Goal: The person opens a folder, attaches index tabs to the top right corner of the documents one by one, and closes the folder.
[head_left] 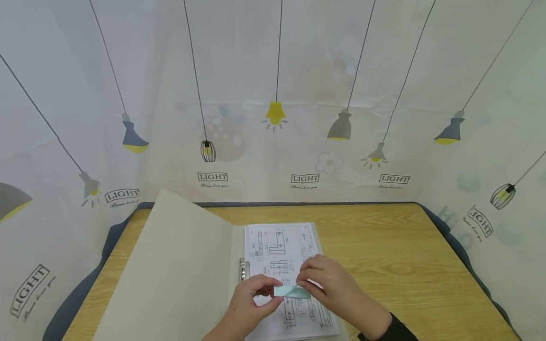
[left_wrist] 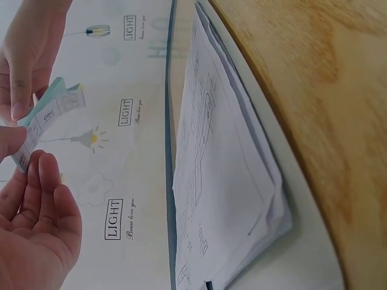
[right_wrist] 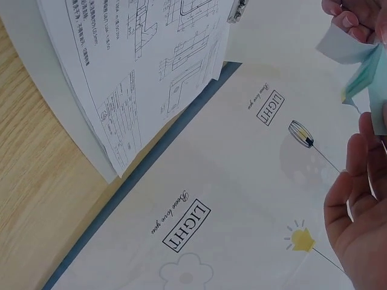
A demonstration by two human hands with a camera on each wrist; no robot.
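Note:
A small pale blue-green pad of sticky notes [head_left: 292, 291] is held between both hands above the open folder's drawings. My left hand [head_left: 249, 303] pinches its left end between thumb and fingers. At its right end, my right hand [head_left: 334, 286] pinches the upper edge, where a sheet lifts and bends. In the left wrist view the pad's printed back [left_wrist: 51, 115] shows, with a yellow bit at its corner. The right wrist view shows the raised blue-green sheet [right_wrist: 366, 72] fanned apart from the rest. Below lie the printed technical drawings [head_left: 273, 241] on a stack of paper.
The folder's blank cover [head_left: 179, 274] stands swung open to the left, tilted up. A metal ring clip [head_left: 243, 270] sits at its spine. The wooden table [head_left: 384, 246] extends to the right, and a lamp-patterned cloth [head_left: 243, 94] hangs around its edges.

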